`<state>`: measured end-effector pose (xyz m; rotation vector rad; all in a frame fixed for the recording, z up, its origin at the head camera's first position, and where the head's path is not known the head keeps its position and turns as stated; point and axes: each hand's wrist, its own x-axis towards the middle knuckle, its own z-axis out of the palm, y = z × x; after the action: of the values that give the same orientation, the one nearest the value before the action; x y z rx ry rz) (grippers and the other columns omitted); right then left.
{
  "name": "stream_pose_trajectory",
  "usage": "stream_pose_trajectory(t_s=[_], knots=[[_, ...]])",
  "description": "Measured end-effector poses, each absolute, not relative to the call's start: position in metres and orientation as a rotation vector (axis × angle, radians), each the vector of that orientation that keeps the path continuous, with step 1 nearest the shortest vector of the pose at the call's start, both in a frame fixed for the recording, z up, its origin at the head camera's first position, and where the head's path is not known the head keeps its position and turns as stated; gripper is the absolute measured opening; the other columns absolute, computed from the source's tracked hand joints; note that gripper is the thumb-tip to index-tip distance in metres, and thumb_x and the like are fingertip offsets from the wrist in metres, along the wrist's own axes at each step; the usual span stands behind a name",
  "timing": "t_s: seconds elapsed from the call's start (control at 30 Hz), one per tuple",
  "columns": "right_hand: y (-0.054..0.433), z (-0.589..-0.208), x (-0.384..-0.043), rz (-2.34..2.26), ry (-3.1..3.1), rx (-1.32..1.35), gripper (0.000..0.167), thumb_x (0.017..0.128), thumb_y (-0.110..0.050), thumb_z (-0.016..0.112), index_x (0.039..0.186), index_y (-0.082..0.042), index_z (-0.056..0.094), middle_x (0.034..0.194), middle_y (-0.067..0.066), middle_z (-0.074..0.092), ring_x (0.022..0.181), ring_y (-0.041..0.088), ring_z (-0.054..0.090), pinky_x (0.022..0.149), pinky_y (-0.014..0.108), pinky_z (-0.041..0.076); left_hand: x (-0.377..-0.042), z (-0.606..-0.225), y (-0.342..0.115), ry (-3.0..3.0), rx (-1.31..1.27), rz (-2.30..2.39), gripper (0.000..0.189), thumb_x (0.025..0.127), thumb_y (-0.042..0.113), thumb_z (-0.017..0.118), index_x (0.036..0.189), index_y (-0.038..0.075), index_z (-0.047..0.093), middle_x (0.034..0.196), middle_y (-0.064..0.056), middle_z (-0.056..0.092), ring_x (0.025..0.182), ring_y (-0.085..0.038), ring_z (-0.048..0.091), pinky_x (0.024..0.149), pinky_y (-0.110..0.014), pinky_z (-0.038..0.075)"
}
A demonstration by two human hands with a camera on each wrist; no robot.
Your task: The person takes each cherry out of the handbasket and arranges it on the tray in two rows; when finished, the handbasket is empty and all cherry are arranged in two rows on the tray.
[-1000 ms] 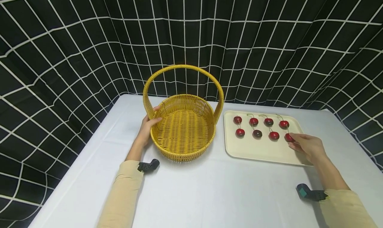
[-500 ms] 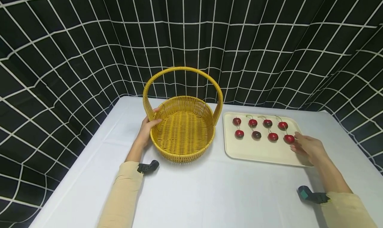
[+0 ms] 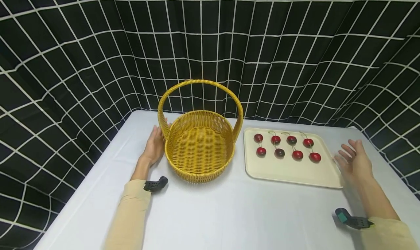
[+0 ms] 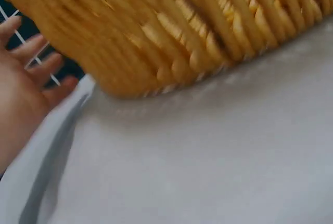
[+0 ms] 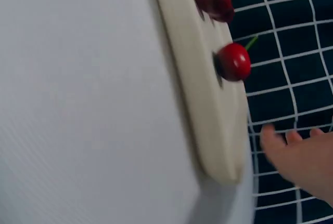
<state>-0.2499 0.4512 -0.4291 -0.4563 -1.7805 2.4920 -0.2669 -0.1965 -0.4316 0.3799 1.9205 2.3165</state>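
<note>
A round yellow wicker basket (image 3: 200, 175) with a tall arched handle stands on the white table, nothing inside it. Beside its left wall is my left hand (image 3: 155, 146), fingers loose; the left wrist view shows that hand (image 4: 23, 78) with its fingers spread next to the weave. To the right lies a cream tray (image 3: 279, 171) bearing two rows of cherries, among them a red cherry (image 3: 315, 157) at the near right. Just off the tray's right edge, my right hand (image 3: 359, 166) is held up with relaxed fingers and holds nothing.
A white cloth (image 3: 229, 213) covers the table. Black curtains (image 3: 216, 42) with a white grid rise behind and at both sides. A dark wrist device (image 3: 155, 184) sits at the left cuff, another device (image 3: 352, 219) at the right.
My right hand has left the near-right cherry and moved right, off the tray. My left hand has let go of the basket's rim and drawn slightly left. Cherries and basket stay put.
</note>
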Motion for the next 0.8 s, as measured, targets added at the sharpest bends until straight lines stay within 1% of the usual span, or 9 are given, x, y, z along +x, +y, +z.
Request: stream_pose_trajectory(t_s=[0.07,0.1,0.2,0.3,0.33,0.43,0.53,0.63,0.8], knots=[[0.457,-0.428,-0.257,2.168,-2.114,-0.415,0.071,0.093,-0.064,0.028,0.153,-0.034,0.001,0.159,-0.007,-0.004,0.143,0.016,-0.009,0.112,0.041,0.002,-0.271,-0.427,-0.205,1.965,0.353,2.333,0.075,0.096,0.061,0.012,0.154,0.015,-0.001,0.158,-0.013,0.003,0.144,-0.028,0.002,0.113,-0.045,0.001],[0.458,-0.423,-0.26,1.961,-2.294,-0.399,0.073,0.093,-0.065,0.02,0.153,-0.029,-0.003,0.158,-0.005,-0.011,0.142,0.02,-0.014,0.112,0.045,-0.002,-0.274,-0.423,-0.21,2.023,0.324,2.319,0.076,0.096,0.061,0.01,0.154,0.013,0.0,0.158,-0.014,0.003,0.144,-0.03,0.002,0.113,-0.047,0.002],[0.451,-0.396,-0.264,1.296,-2.666,-0.361,0.076,0.097,-0.058,0.007,0.152,-0.008,-0.005,0.155,0.018,-0.012,0.14,0.037,-0.013,0.109,0.055,-0.006,-0.286,-0.406,-0.233,2.34,0.194,2.104,0.072,0.099,0.056,0.01,0.153,0.009,0.005,0.157,-0.017,0.005,0.143,-0.033,0.003,0.112,-0.051,0.003],[0.441,-0.364,-0.265,0.827,-2.798,-0.311,0.075,0.099,-0.05,0.007,0.147,0.008,0.003,0.149,0.035,-0.004,0.137,0.049,-0.008,0.108,0.061,-0.002,-0.297,-0.378,-0.257,2.643,0.079,1.766,0.069,0.101,0.052,0.015,0.153,0.008,0.006,0.157,-0.018,0.005,0.142,-0.036,0.002,0.111,-0.055,0.003],[0.439,-0.355,-0.266,0.688,-2.82,-0.302,0.075,0.099,-0.049,0.007,0.146,0.011,0.006,0.148,0.037,-0.001,0.136,0.052,-0.007,0.107,0.063,-0.001,-0.3,-0.367,-0.263,2.716,0.05,1.645,0.069,0.101,0.052,0.016,0.153,0.008,0.005,0.157,-0.018,0.003,0.142,-0.036,0.001,0.111,-0.056,0.003],[0.436,-0.329,-0.271,0.4,-2.858,-0.352,0.081,0.097,-0.055,0.007,0.146,0.009,0.008,0.148,0.037,-0.002,0.135,0.054,-0.007,0.107,0.064,0.002,-0.307,-0.33,-0.272,2.845,-0.006,1.328,0.075,0.098,0.057,0.02,0.153,0.01,0.001,0.157,-0.019,-0.002,0.141,-0.039,-0.003,0.109,-0.06,0.002],[0.437,-0.306,-0.281,0.257,-2.863,-0.397,0.084,0.096,-0.06,0.007,0.147,0.006,0.005,0.15,0.034,-0.006,0.136,0.052,-0.01,0.108,0.062,-0.001,-0.314,-0.292,-0.27,2.941,-0.031,1.08,0.079,0.096,0.062,0.02,0.153,0.011,-0.001,0.156,-0.022,-0.004,0.141,-0.042,-0.004,0.107,-0.063,0.003],[0.435,-0.286,-0.292,0.177,-2.86,-0.4,0.084,0.095,-0.061,0.009,0.147,0.005,0.005,0.15,0.032,-0.007,0.136,0.049,-0.013,0.108,0.061,-0.004,-0.321,-0.26,-0.26,3.053,0.001,0.821,0.079,0.096,0.061,0.02,0.153,0.009,0.002,0.156,-0.024,0.0,0.14,-0.043,-0.004,0.107,-0.064,0.003],[0.417,-0.252,-0.305,0.066,-2.892,-0.353,0.082,0.096,-0.06,0.011,0.147,0.004,0.002,0.15,0.031,-0.011,0.136,0.046,-0.019,0.108,0.058,-0.009,-0.331,-0.22,-0.23,3.165,0.057,0.539,0.075,0.097,0.057,0.021,0.153,0.01,0.006,0.156,-0.02,0.005,0.141,-0.041,-0.005,0.108,-0.062,0.0]])
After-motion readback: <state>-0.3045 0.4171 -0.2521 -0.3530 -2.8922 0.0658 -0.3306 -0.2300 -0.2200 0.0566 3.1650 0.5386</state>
